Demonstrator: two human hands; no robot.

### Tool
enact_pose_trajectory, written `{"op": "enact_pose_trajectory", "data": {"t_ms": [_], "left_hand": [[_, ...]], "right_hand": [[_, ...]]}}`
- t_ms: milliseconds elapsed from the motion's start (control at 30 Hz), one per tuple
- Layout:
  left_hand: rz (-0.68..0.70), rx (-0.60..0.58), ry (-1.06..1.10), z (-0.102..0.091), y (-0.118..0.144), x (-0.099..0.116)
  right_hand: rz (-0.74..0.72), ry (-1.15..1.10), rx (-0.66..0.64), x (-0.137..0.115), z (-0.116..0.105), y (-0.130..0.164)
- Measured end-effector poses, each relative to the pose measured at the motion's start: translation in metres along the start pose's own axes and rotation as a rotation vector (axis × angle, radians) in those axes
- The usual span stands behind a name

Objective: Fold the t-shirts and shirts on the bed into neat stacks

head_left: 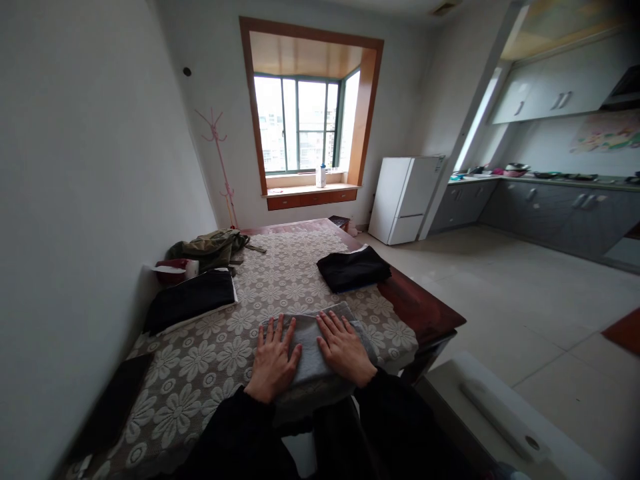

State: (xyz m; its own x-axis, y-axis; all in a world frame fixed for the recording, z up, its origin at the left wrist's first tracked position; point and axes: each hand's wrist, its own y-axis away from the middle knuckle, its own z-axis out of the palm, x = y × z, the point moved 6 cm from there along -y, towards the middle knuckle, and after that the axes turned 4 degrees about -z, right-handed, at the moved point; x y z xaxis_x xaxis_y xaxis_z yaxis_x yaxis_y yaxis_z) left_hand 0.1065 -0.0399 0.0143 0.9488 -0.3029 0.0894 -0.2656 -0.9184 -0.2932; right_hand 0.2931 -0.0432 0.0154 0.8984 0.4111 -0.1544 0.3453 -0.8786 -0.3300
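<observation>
A folded grey garment (309, 343) lies at the near edge of the table, its exact kind hidden by the folds. Flat on its left part rests my left hand (273, 360), fingers spread. My right hand (345, 348) presses on the right part, palm down with the fingers stretched out. Neither hand grips anything. Beyond my right hand is a folded black cloth (354, 268), and another folded black cloth (193, 299) lies to the left, with something white under its edge.
A floral lace tablecloth (273, 280) covers much of the dark red wooden table (425, 303). Against the left wall are an olive bag (207, 248) and a red tissue box (173, 272). A dark flat object (113, 407) lies at the near left. A white fridge (395, 197) stands beyond.
</observation>
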Motion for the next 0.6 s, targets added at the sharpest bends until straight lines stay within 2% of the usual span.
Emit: {"op": "enact_pose_trajectory", "data": {"t_ms": [200, 333, 467, 600], "left_hand": [[0.009, -0.006, -0.014, -0.001, 0.001, 0.003], [0.000, -0.007, -0.001, -0.001, 0.001, 0.001], [-0.008, -0.021, 0.014, 0.000, 0.000, -0.002], [-0.023, -0.025, 0.033, 0.001, -0.001, -0.004]], "right_hand": [[-0.006, 0.006, 0.012, -0.005, 0.001, 0.000], [-0.020, -0.080, 0.046, -0.011, -0.012, 0.000], [-0.145, -0.279, 0.111, -0.040, -0.029, 0.016], [-0.237, -0.412, 0.123, -0.079, -0.022, 0.042]]}}
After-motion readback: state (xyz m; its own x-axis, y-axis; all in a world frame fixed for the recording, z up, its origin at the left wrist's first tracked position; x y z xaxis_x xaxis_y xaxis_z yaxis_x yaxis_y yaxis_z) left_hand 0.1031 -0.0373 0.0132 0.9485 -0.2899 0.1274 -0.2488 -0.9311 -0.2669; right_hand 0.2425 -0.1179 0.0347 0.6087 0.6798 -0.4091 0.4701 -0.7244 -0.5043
